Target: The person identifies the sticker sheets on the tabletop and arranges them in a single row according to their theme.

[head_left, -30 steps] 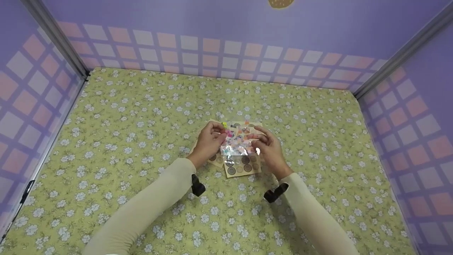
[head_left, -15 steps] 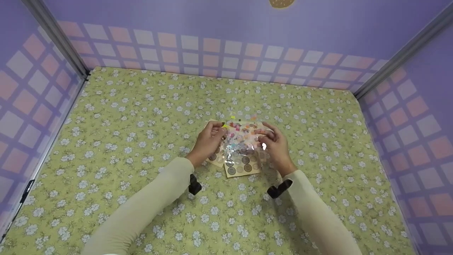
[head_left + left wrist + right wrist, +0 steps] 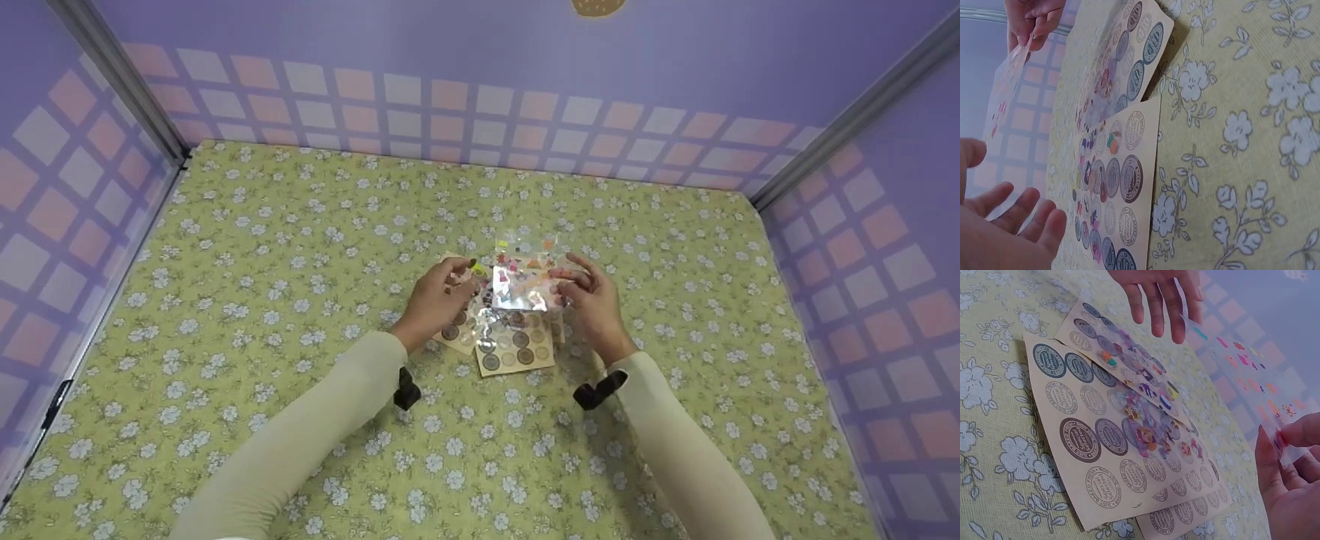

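Note:
My right hand (image 3: pixel 589 300) pinches a clear sticker sheet (image 3: pixel 1244 368) by its edge between thumb and fingers. Small pink, orange and purple stickers dot that sheet, which is raised above the table and glares in the head view. My left hand (image 3: pixel 435 300) is held at the other side, its fingers apart and loosely bent, with nothing gripped in the left wrist view (image 3: pixel 1010 230). Below both hands lie several tan sheets of round seal stickers (image 3: pixel 1112 455), fanned and overlapping. More clear sheets with colourful small stickers (image 3: pixel 1151 433) lie on top of them.
A yellow-green cloth with white flowers (image 3: pixel 315 420) covers the table. Purple walls (image 3: pixel 375 37) with pink and white squares enclose the back and sides. Black wrist straps (image 3: pixel 407 388) sit over the light sleeves (image 3: pixel 300 435).
My right hand has moved slightly right and away from me, carrying the clear sheet apart from the sheets underneath. The left hand has shifted a little left. The tan sheets lie still.

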{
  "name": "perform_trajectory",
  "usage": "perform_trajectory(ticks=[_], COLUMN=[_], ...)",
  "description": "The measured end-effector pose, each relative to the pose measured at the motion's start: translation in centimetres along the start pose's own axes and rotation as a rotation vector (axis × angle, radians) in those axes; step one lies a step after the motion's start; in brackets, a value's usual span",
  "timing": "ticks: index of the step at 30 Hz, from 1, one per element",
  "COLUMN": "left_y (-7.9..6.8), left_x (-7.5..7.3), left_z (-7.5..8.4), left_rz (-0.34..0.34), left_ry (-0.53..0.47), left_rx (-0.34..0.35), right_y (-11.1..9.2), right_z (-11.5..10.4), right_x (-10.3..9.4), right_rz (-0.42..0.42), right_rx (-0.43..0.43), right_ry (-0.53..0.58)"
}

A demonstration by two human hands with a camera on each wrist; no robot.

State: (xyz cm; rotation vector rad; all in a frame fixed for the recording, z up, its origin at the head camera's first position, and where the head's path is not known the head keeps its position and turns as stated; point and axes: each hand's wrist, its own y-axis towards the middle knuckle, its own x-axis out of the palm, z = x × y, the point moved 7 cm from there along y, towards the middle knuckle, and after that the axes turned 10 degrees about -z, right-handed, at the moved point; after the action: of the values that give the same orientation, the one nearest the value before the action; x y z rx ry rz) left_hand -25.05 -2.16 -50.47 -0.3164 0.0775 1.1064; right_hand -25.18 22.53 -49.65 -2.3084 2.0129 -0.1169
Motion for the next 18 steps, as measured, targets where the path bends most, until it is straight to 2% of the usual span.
perform_trajectory(ticks=[8,12,18], left_y=[0.2,0.4,0.7], left_x=[0.0,0.3,0.8], left_z=[-0.3,0.1,0.4], left_rz=[0.008,0.003,-0.025], left_ry=[0.205,0.349,0.496], left_rx=[-0.011,0.018,0.037], right_y=[0.1,0.2,1.1], right_z=[-0.5,-0.6,0.8], right_x=[-0.2,-0.5,-1.7], right_rz=[-0.022,-0.022,0.024], right_rx=[0.048,0.066,0.079], right_ry=[-0.040,-0.019,0.022])
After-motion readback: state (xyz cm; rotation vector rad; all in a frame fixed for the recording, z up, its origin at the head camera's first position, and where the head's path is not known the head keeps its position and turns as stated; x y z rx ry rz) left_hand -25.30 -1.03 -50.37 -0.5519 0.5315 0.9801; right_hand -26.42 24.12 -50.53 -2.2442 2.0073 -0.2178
